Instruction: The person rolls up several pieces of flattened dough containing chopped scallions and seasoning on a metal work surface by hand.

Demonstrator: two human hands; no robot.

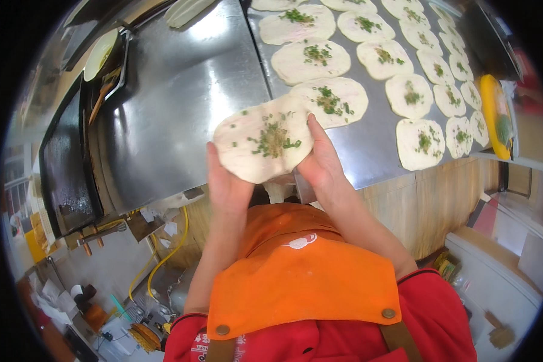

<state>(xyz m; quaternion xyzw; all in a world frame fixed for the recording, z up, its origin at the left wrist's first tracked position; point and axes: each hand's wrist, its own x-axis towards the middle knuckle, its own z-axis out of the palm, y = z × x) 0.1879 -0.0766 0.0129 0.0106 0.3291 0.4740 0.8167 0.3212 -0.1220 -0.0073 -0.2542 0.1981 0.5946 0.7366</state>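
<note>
Both hands hold a flattened sheet of dough [240,149] above the steel worktop's front edge. Chopped green onion and a brownish seasoning lie on its middle. My left hand [228,181] supports the left and lower edge, its thumb at the rim. At the right edge is my right hand [321,158], thumb up along the side. Just behind, a similar dough round [357,97] topped with green onion lies on the steel, partly overlapped in view by the held one. More dough rounds [283,65] lie in rows to the right.
A bare steel surface [176,113] spans the left. Beyond it are a dark griddle [68,163], a wooden-handled utensil [100,102] and a pale bowl [100,54] of liquid. A yellow container [492,117] stands at the right end. Yellow hoses [167,258] hang below the counter at left.
</note>
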